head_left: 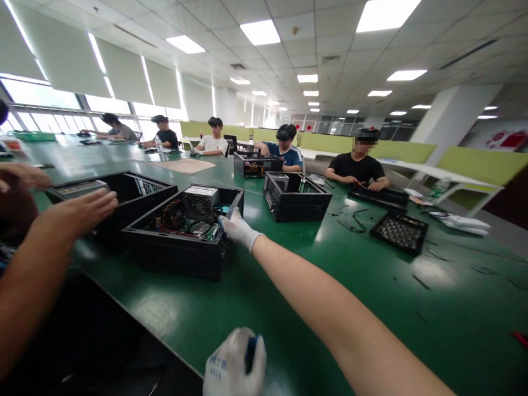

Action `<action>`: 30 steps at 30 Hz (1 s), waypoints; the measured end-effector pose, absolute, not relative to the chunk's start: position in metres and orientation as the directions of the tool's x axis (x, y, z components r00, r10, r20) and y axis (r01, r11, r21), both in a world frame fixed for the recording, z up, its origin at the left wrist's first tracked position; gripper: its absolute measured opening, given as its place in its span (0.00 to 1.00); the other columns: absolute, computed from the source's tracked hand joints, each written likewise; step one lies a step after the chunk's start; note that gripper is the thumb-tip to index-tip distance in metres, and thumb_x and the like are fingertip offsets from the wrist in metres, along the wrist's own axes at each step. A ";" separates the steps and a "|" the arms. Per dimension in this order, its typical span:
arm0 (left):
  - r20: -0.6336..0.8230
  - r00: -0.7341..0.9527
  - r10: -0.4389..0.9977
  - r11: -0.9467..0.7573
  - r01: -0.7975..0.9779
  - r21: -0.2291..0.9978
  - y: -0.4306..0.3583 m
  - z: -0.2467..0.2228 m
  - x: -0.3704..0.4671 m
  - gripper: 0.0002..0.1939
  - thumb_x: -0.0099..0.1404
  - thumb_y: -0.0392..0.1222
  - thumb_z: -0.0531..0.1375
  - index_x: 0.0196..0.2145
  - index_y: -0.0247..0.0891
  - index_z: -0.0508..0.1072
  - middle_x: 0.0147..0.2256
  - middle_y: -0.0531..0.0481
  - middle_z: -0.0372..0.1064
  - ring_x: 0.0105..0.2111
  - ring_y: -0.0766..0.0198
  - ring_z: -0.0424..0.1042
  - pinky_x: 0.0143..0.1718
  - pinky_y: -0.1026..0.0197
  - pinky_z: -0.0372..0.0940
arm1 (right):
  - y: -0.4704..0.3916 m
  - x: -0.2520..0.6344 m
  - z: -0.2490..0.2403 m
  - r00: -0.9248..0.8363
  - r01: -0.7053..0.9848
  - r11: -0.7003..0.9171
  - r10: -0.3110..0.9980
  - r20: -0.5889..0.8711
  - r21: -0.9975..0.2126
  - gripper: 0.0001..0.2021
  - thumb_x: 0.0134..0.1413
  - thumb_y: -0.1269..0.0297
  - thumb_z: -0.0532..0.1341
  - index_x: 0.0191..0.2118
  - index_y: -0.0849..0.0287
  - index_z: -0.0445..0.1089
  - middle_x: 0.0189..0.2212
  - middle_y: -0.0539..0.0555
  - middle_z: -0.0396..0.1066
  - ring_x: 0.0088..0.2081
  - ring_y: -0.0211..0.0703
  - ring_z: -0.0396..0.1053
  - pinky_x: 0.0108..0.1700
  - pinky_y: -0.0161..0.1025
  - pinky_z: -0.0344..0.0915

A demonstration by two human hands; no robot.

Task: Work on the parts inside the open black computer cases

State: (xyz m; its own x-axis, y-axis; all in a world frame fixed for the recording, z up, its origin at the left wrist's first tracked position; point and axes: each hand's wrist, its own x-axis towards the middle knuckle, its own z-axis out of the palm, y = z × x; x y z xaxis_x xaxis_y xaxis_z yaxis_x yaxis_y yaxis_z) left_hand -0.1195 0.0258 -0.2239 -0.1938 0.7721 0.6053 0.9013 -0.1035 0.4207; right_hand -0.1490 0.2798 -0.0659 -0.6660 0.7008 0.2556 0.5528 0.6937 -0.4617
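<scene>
Sitting at a long green table (330, 286). Reaching far out with the right hand (238, 226) (white glove on) to an open black computer box (177, 256). Touching the right edge of that box with the fingers (227, 219), bent down over the edge. Cannot tell if gripping it or just resting there. Inside the box, a round fan (199, 206) on a grey block, with green boards and wires beside it.

Holding the left hand (233, 366) low and close to the body, well in front of the box, at the near edge of the table. Gloved too. Fingers clenched around a small blue thing (250, 352) (too hidden to say what).

Just left of the box, a second open black box (132, 192), touching it or nearly so. Next to that one, somebody else's bare hand (80, 212), flat with fingers stretched out, and another bare hand (22, 176) farther left.

Behind the box and to the right, a third black box (297, 201), well apart. Farther right of the box, a flat black tray with holes (398, 232) and some thin black strips (350, 220) lying on the table. Behind the box, a sheet of brown card (183, 165). Beyond the box, more people seated along the far side of the table.
</scene>
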 end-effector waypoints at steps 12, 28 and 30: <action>0.534 -0.271 0.801 -0.086 0.830 0.551 0.041 -0.156 -0.138 0.14 0.75 0.49 0.61 0.55 0.44 0.74 0.57 0.43 0.71 0.51 0.55 0.74 0.51 0.49 0.74 | 0.435 0.016 -0.050 -0.318 0.934 0.346 0.919 0.231 -0.091 0.22 0.67 0.56 0.64 0.62 0.57 0.69 0.61 0.60 0.68 0.57 0.54 0.70 0.57 0.58 0.71; 0.506 -0.305 0.807 0.000 0.857 0.516 0.082 -0.103 -0.206 0.11 0.73 0.49 0.63 0.52 0.51 0.76 0.56 0.45 0.72 0.53 0.53 0.73 0.48 0.52 0.75 | 0.446 0.039 -0.036 -0.401 0.913 0.366 0.889 0.223 0.181 0.21 0.67 0.55 0.64 0.60 0.58 0.70 0.58 0.59 0.70 0.54 0.52 0.72 0.55 0.55 0.72; 0.503 -0.284 0.816 -0.005 0.867 0.499 0.052 -0.142 -0.158 0.11 0.74 0.49 0.62 0.52 0.49 0.76 0.55 0.45 0.72 0.51 0.54 0.74 0.47 0.52 0.75 | 0.428 0.045 -0.039 -0.420 0.904 0.382 0.878 0.228 0.192 0.21 0.67 0.54 0.64 0.60 0.58 0.69 0.58 0.59 0.70 0.55 0.52 0.72 0.55 0.56 0.71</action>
